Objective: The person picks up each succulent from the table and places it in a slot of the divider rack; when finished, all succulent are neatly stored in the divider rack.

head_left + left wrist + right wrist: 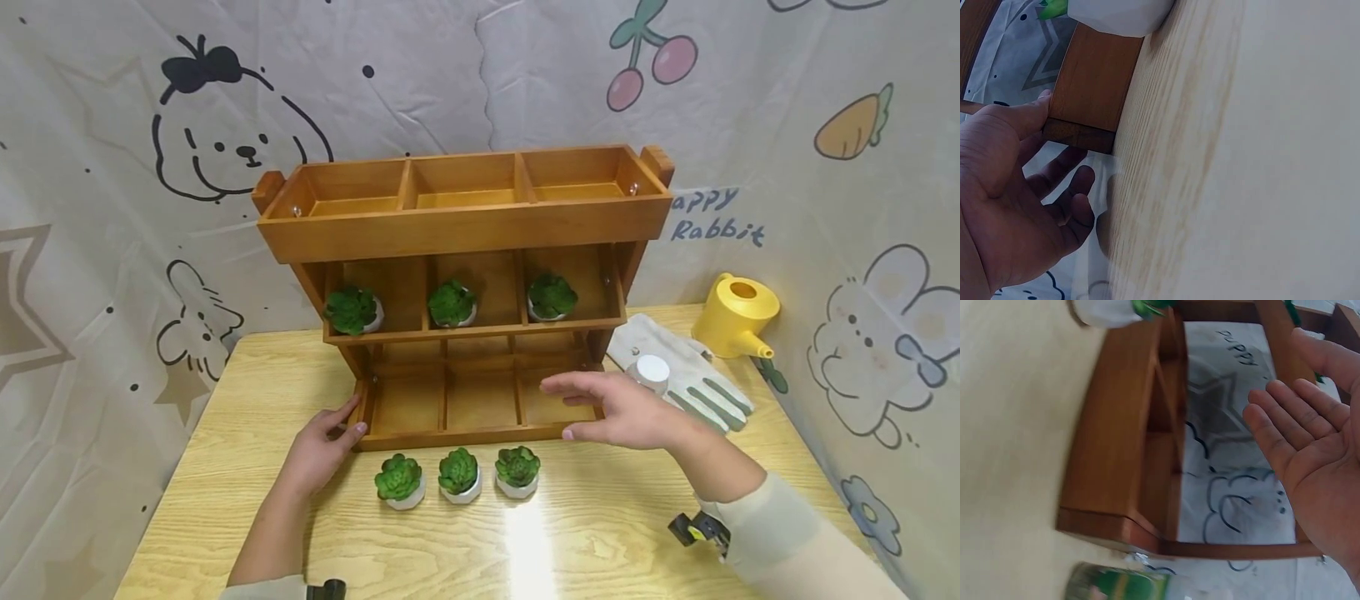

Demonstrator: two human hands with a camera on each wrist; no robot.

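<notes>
A three-tier wooden planter shelf (pixel 465 237) stands on the table. My left hand (pixel 318 450) grips the left front corner of its bottom tier; in the left wrist view the thumb (pixel 1032 119) lies on the wood. My right hand (pixel 622 408) hovers by the bottom tier's right end, holding nothing, its fingers (pixel 1282 419) extended. Three potted succulents, left (pixel 401 482), middle (pixel 460 475) and right (pixel 517 472), stand in a row on the table before the shelf. Three more, left (pixel 354 310), middle (pixel 452 303) and right (pixel 552 297), sit in the middle tier's compartments.
To the right of the shelf are a yellow watering can (pixel 738 312), a pair of grey-green gloves (pixel 708 392) and a white-lidded jar (pixel 651 372), whose green label (pixel 1132 585) shows in the right wrist view. A printed cloth (pixel 420 83) hangs behind the table.
</notes>
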